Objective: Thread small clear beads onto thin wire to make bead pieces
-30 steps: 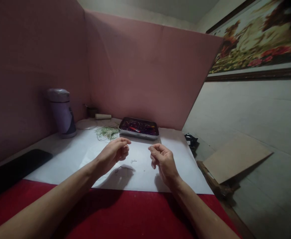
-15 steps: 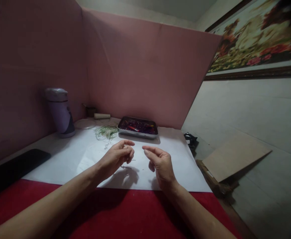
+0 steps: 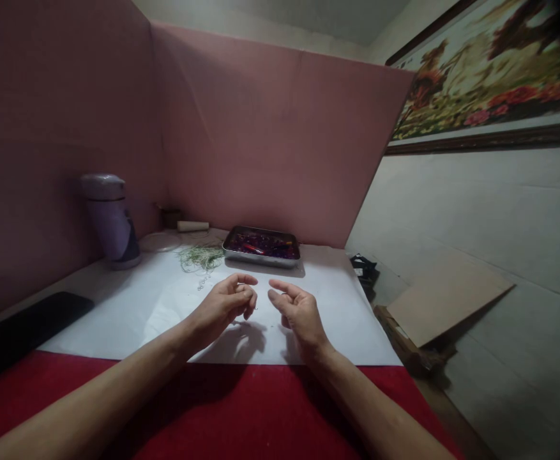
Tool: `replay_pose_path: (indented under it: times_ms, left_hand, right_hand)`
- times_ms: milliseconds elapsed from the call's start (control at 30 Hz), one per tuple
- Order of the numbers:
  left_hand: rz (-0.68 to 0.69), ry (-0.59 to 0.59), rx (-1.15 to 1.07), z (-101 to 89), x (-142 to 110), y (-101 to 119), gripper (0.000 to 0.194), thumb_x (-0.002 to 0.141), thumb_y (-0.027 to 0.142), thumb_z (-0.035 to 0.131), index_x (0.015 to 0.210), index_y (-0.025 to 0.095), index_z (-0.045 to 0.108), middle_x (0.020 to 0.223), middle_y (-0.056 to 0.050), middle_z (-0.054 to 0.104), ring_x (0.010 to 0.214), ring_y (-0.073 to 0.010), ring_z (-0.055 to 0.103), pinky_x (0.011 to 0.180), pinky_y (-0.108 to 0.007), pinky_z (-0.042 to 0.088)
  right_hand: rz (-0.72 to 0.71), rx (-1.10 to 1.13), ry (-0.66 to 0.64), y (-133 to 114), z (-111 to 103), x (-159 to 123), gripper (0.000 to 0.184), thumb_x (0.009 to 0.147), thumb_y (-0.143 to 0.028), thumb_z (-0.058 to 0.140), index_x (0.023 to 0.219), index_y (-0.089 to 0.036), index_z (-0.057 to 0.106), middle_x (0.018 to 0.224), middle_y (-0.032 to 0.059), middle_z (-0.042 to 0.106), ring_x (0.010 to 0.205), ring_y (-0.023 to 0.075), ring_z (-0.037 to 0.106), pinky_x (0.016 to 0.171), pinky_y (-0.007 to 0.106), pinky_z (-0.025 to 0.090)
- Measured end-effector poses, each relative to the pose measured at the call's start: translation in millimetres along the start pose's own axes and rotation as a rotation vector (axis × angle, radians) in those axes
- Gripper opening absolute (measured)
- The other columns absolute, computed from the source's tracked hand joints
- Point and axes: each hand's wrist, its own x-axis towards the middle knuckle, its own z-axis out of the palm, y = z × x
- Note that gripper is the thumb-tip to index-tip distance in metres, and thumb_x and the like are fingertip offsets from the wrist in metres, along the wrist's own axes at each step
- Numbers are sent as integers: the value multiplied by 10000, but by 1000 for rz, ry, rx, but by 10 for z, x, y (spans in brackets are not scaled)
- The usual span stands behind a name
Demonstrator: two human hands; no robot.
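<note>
Over the white sheet (image 3: 332, 300), my left hand (image 3: 229, 299) is raised with its index finger pointing right and the other fingers curled in against the thumb. Facing it, my right hand (image 3: 301, 313) has its thumb and index finger close together. A narrow gap separates the two hands. Whatever either hand grips is too fine to make out. A few tiny beads (image 3: 256, 309) show just by the left fingers. Behind the hands stands a metal tray (image 3: 263, 259) with dark purple contents and a red, pen-like item. Green thread (image 3: 200, 257) lies tangled to its left.
A purple flask (image 3: 112, 223) stands at the left, with a dark flat object (image 3: 45, 319) nearer me. A pale roll (image 3: 192, 226) lies at the back. Small clear pieces (image 3: 204, 282) sit near the thread. Pink panels (image 3: 260, 140) enclose the back and left.
My right hand has shifted slightly left, closer to the left hand, and its thumb and index tips look a little further apart. The camera view has shifted slightly.
</note>
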Motion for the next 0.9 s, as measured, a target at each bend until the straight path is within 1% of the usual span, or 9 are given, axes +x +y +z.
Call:
replay_pose_path:
  times_ms: [100,200,333,433,467,533,667,767,900]
  left_hand:
    - [24,0,41,0,0,-21,257,755,230,579,982,174,472,613,18,541,563,-105,466,557,-248,333]
    - [18,3,98,8,-2,-44,286,759,282,587,995,175,466,619,12,554,558,-109,480,539,-242,341]
    - [-6,-13,143,39,-10,-63,316,755,329,598,994,176,461,622,10,565,560,-112,496,541,-244,358]
    - [-14,-48,159,64,-13,-62,336,738,349,611,987,173,471,607,10,564,565,-123,502,556,-262,383]
    - [-16,-54,174,68,-12,-59,334,735,346,611,986,170,480,606,8,561,573,-129,506,561,-267,390]
    - [1,-27,252,60,-8,-48,305,723,327,617,961,165,516,653,-7,569,600,-137,510,561,-267,396]
    - [147,132,583,14,0,-9,204,723,278,602,899,175,608,838,-44,588,699,-151,502,592,-258,382]
    - [258,195,748,9,-5,17,191,729,291,600,886,197,656,796,-36,587,720,-164,481,620,-265,360]
    - [364,153,810,44,-21,20,117,712,302,634,773,221,693,708,-33,589,744,-184,472,661,-280,342]
  right_hand:
    - [9,-28,-28,1,31,-23,285,613,-328,708,824,-136,704,447,-70,429,388,42,258,378,200,192]
    - [8,-16,-50,2,74,-58,218,633,-347,696,746,-162,718,497,-38,529,378,45,277,372,210,205]
    - [4,35,-116,19,100,-70,181,676,-342,664,693,-164,694,523,-28,564,368,43,311,364,203,203]
    - [-5,65,-171,35,93,-52,190,707,-339,630,677,-153,654,531,-20,579,379,52,363,371,195,226]
    - [-10,62,-181,38,88,-44,195,712,-341,624,676,-150,641,531,-18,579,390,57,381,378,192,236]
    - [-20,26,-157,40,79,-31,204,703,-343,630,664,-143,622,529,-18,565,416,63,394,394,189,253]
    - [-83,-119,-43,32,60,-30,208,671,-333,654,636,-132,613,539,-27,519,474,73,385,455,198,300]
    - [-150,-246,-51,34,53,-50,210,687,-333,632,625,-133,616,506,-45,461,478,76,354,472,205,293]
    - [-236,-397,-78,58,65,-83,204,706,-307,601,574,-153,590,469,-69,371,464,75,300,452,202,252]
